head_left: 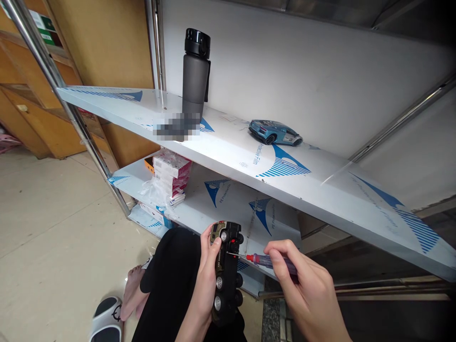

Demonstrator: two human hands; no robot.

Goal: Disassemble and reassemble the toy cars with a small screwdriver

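My left hand [207, 270] is shut around a toy off-road car [228, 270], which it holds upside down with the black underside up and the wheels showing. My right hand [302, 280] pinches a small screwdriver [267, 261] with a translucent purple handle and a red collar. Its thin steel shaft reaches left, and the tip meets the car's underside near a small red spot. The hands are close together above my lap, in black trousers [167, 280].
A steel shelf unit with film-covered white shelves [285, 175] stands ahead. On it are a grey bottle [195, 71], a blue toy sports car [275, 132] and a pixelated patch [178, 127]. Stacked boxes [171, 173] fill the lower shelf. A slipper [107, 318] lies on the floor.
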